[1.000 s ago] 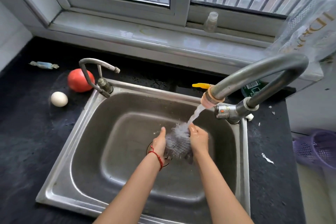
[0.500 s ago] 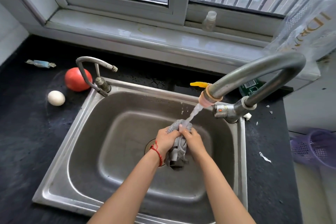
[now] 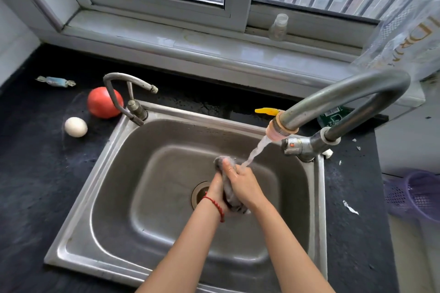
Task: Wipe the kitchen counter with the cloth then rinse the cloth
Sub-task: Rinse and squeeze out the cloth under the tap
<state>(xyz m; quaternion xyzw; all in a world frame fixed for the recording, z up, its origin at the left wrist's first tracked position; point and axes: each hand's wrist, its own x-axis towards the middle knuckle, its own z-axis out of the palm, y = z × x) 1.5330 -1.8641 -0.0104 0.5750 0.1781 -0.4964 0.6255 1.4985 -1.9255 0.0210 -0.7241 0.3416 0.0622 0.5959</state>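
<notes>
1. The grey cloth [image 3: 229, 194] is bunched into a wad between the two hands, over the sink basin just right of the drain [image 3: 199, 194]; its top pokes out above the hands and its lower end hangs out below them.
2. The left hand [image 3: 217, 188] presses against the cloth's left side, its fingers curled round it; a red string bracelet [image 3: 215, 204] circles that wrist.
3. The right hand [image 3: 244, 184] covers the cloth from the right, its fingers wrapped over the top of the wad.
4. Water [image 3: 256, 153] streams from the big curved tap [image 3: 342, 100] at the sink's far right corner and lands on the right hand's fingers and the top of the cloth.
5. The steel sink [image 3: 95, 200] is set into the dark worktop [image 3: 35, 173].
6. A smaller tap [image 3: 126, 93] stands at the sink's far left corner.
7. Left of it on the worktop lie a red tomato [image 3: 101, 102], a white egg [image 3: 75, 127] nearer, and a wrapped sweet [image 3: 56, 81] farther.
8. A small clear bottle [image 3: 278, 26] stands on the window ledge, and a purple basket [image 3: 416, 195] sits at the right edge.
</notes>
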